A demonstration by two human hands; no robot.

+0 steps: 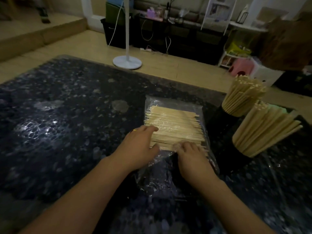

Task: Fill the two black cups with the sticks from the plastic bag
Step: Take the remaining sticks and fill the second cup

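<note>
A clear plastic bag (168, 102) lies flat on the dark speckled table (67, 115), with a layer of pale wooden sticks (175, 122) inside it. My left hand (140, 146) rests on the bag's left end, fingers over the sticks, holding it down. My right hand (192, 159) is at the bag's near edge, its fingertips under the plastic and curled on the nearest sticks. To the right stand two black cups, the far cup (217, 114) and the near cup (239, 159). Both are packed with upright, leaning sticks.
The table's far edge runs just behind the bag and cups. Beyond it on the tiled floor are a white stand base (127, 62), a pink stool (241, 68) and a dark low shelf with cables. A blurred brown shape (287, 44) hangs at the upper right.
</note>
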